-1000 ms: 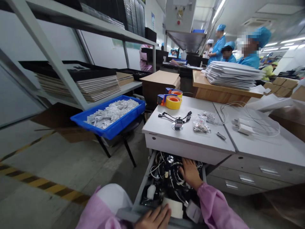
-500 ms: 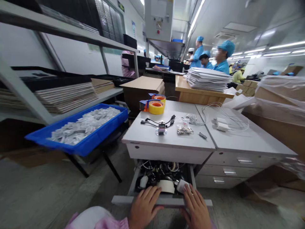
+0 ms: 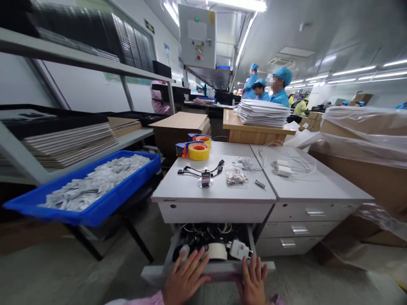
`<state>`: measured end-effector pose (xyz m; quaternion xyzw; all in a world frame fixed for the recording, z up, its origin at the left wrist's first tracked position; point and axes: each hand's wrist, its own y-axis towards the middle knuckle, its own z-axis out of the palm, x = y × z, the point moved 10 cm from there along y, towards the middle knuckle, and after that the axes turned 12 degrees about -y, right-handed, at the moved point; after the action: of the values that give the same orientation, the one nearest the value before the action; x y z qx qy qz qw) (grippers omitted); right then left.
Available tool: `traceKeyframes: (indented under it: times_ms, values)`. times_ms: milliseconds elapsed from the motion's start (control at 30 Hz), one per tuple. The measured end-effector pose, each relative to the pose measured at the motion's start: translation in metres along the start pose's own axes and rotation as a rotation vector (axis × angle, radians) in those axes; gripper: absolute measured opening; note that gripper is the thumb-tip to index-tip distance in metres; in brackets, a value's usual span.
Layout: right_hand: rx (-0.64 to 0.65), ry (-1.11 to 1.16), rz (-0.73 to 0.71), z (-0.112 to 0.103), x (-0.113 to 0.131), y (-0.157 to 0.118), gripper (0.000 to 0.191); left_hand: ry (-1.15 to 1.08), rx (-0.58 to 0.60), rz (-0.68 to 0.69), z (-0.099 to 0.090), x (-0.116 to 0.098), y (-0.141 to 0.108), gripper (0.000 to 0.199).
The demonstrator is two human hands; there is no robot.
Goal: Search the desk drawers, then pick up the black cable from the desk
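Below the cabinet top a grey drawer [image 3: 219, 271] is pulled out. My left hand [image 3: 184, 277] rests over the left part of its front edge, fingers spread and reaching inward, thumb along the front. On the right part of that edge lies my right hand [image 3: 253, 279], its fingers stretched out. Between the hands, inside the drawer, is a white round roll [image 3: 217, 251]. A white plug charger [image 3: 239, 250] lies just above my right fingertips. Near my left fingertips is a small pale object [image 3: 184, 250]. Dark cables [image 3: 203, 235] fill the back.
On the cabinet top [image 3: 184, 190] lie two tape dispensers [image 3: 199, 151], a small metal device [image 3: 206, 178], a bag of small parts [image 3: 235, 178] and a white adapter [image 3: 282, 168]. A blue tray [image 3: 127, 195] of small packets stands left. Boxes [image 3: 359, 169] stand right; people work behind.
My right hand has come off the charger, which now shows more fully. My left hand stays at the drawer's front edge. The camera view has shifted, moving the scene left and slightly down.
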<state>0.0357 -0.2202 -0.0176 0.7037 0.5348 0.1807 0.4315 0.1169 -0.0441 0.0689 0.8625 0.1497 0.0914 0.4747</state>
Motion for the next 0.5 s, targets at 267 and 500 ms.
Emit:
traceKeyframes:
  times_ms: [267, 500]
  values:
    - [0.118, 0.13, 0.322, 0.066, -0.017, 0.078, 0.092, 0.145, -0.048, -0.466, 0.073, 0.096, -0.005, 0.107]
    - [0.146, 0.112, 0.295, 0.085, -0.004, 0.07, 0.092, 0.103, -0.04, -0.448, 0.093, 0.111, -0.023, 0.095]
